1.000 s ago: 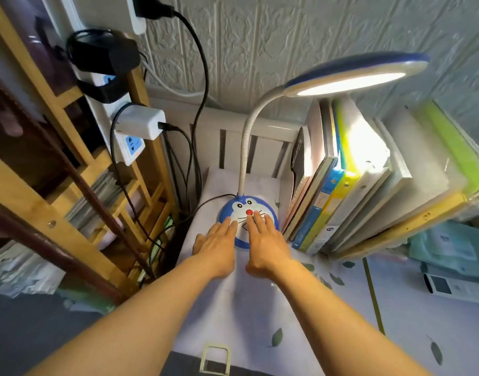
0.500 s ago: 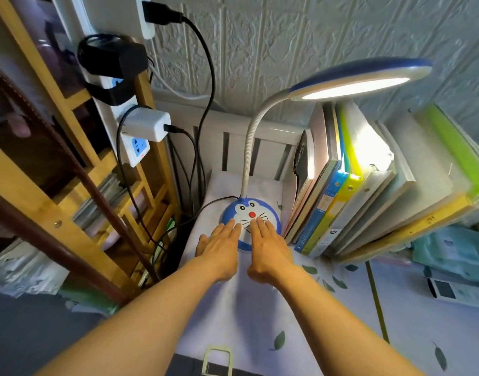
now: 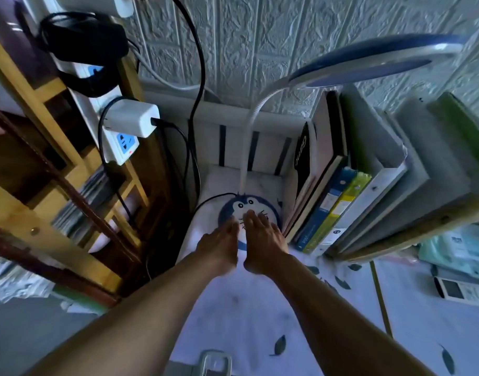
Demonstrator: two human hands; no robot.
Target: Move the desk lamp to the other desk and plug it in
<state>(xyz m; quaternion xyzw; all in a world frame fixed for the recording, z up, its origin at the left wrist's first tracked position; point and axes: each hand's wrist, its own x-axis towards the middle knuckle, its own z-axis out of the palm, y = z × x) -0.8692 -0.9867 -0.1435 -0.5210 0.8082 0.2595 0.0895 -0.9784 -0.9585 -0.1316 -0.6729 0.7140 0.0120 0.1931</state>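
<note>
While both arms are reaching forward side by side, the left hand (image 3: 219, 246) and the right hand (image 3: 262, 240) are lying flat and spread, palms down, gripping nothing. Their fingertips are resting on the round blue-and-white base (image 3: 247, 210) of the desk lamp (image 3: 260, 123), which is standing at the back of the desk (image 3: 246, 308) against a white slatted rail (image 3: 232, 137). The lamp's white neck is curving up and rightward to a dark, unlit head (image 3: 374, 61) that is hanging over the books. The base is sitting in a narrow pocket: a row of leaning books and binders (image 3: 349, 191) is crowding it just to the right, and the desk's left edge is falling away just beside the left hand, toward a wooden shelf frame (image 3: 42, 164). A black cord (image 3: 213, 198) is leaving the base's left side toward that gap. A power strip (image 3: 116, 142) with a white adapter (image 3: 131, 119) is hanging on the frame above. Nearer the person, the leaf-patterned desk surface is lying open.
</note>
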